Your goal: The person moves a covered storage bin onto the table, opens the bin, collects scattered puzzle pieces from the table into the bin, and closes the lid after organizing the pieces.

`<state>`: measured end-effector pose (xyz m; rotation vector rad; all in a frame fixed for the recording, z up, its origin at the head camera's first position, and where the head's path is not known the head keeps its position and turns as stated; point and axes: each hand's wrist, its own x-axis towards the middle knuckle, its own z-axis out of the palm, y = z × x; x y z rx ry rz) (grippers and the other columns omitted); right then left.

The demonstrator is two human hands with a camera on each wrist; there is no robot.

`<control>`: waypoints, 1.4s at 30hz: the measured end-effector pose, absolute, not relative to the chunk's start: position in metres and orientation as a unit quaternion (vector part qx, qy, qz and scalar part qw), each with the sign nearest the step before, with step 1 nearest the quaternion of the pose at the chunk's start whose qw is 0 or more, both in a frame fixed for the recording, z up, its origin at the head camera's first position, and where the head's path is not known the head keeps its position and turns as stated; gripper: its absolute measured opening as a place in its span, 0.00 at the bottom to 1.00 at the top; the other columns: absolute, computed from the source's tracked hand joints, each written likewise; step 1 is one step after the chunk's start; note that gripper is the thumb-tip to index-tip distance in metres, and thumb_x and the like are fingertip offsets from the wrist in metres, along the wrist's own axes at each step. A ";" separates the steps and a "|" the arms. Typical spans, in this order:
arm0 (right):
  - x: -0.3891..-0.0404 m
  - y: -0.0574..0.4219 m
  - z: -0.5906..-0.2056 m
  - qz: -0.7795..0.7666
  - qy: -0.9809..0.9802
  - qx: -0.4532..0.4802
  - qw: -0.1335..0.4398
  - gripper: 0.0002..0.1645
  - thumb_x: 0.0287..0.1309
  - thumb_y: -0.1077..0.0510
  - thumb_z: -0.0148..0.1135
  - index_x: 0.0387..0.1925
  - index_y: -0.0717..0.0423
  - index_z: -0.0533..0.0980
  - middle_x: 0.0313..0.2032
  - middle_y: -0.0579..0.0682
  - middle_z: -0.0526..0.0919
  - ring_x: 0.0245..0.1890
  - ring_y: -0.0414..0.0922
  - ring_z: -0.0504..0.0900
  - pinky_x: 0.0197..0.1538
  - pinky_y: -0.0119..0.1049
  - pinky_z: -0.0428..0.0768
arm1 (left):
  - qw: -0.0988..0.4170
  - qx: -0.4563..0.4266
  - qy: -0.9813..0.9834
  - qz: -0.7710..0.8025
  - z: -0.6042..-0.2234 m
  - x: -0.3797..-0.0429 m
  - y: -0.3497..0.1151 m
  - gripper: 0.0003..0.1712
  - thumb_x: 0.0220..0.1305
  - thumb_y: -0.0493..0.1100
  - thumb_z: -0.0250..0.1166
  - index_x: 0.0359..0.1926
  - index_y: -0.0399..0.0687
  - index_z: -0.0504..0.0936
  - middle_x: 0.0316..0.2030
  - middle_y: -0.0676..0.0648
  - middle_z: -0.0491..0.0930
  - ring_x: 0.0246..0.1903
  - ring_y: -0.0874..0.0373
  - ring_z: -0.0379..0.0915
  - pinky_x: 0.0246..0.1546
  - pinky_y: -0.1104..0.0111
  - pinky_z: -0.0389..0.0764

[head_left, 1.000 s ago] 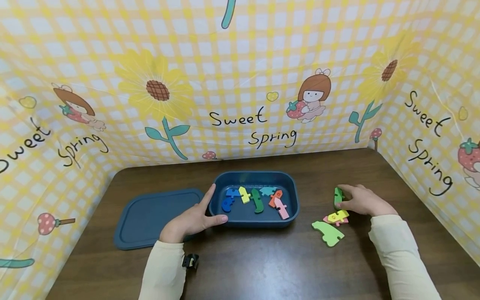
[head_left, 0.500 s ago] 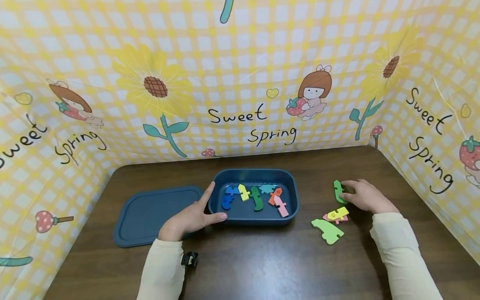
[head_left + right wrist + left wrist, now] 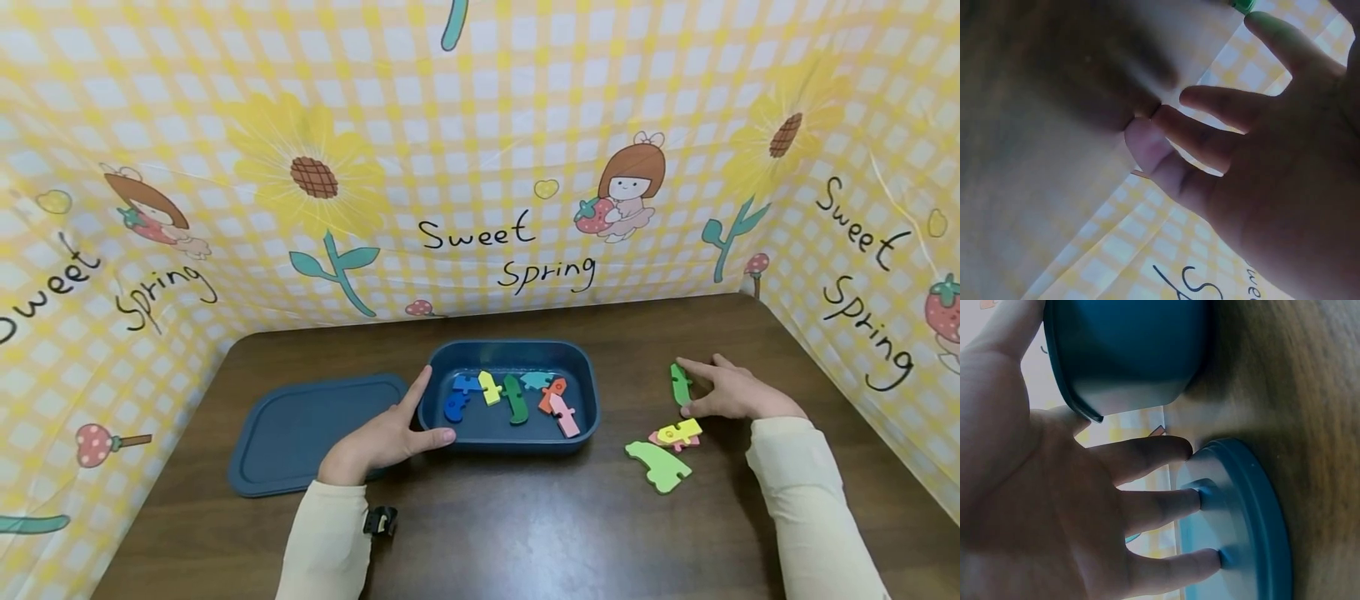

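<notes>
On the right of the table in the head view, my right hand has its index fingertip at the far end of a green puzzle piece and its thumb at the near end, pinching it lengthwise. A corner of that piece shows by a fingertip in the right wrist view. My left hand lies against the left side of a dark blue box, index finger and thumb spread along its rim. Its other fingers are straight, their tips at the blue lid in the left wrist view. Several coloured puzzle pieces, including a pink piece, lie inside the box.
Just nearer than the right hand, a yellow puzzle piece lies over a pink one. In front of them is a larger light green piece. A patterned cloth walls the wooden table at the back and sides.
The right hand's index finger and thumb have shifted to opposite ends of the green puzzle piece, which has turned slightly. The left hand stays on the box.
</notes>
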<state>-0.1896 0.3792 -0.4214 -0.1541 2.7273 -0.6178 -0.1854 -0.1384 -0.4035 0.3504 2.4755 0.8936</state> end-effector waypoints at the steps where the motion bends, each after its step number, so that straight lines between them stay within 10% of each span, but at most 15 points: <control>1: -0.190 0.379 -0.421 -0.215 0.960 -0.055 0.172 0.58 0.54 0.42 0.75 0.76 0.63 0.56 0.66 0.90 0.41 0.62 0.90 0.44 0.55 0.81 0.57 | 0.241 0.129 0.904 0.327 -0.404 -0.185 -0.138 0.62 0.63 0.70 0.64 0.81 0.67 0.31 0.75 0.25 0.47 0.73 0.27 0.42 0.64 0.32 0.54; 26: -0.192 0.380 -0.424 -0.204 0.965 -0.067 0.149 0.57 0.45 0.42 0.79 0.68 0.67 0.63 0.65 0.87 0.51 0.60 0.87 0.53 0.53 0.79 0.62 | 0.236 0.125 0.907 0.325 -0.404 -0.185 -0.138 0.61 0.64 0.69 0.64 0.81 0.67 0.32 0.75 0.26 0.47 0.73 0.26 0.42 0.63 0.30 0.54; 42: -0.191 0.369 -0.413 -0.224 0.967 -0.086 0.086 0.51 0.48 0.43 0.78 0.59 0.76 0.66 0.49 0.66 0.75 0.46 0.58 0.74 0.48 0.55 0.75 | 0.233 0.128 0.905 0.331 -0.406 -0.185 -0.138 0.61 0.64 0.69 0.64 0.81 0.66 0.31 0.75 0.26 0.47 0.73 0.27 0.42 0.64 0.31 0.55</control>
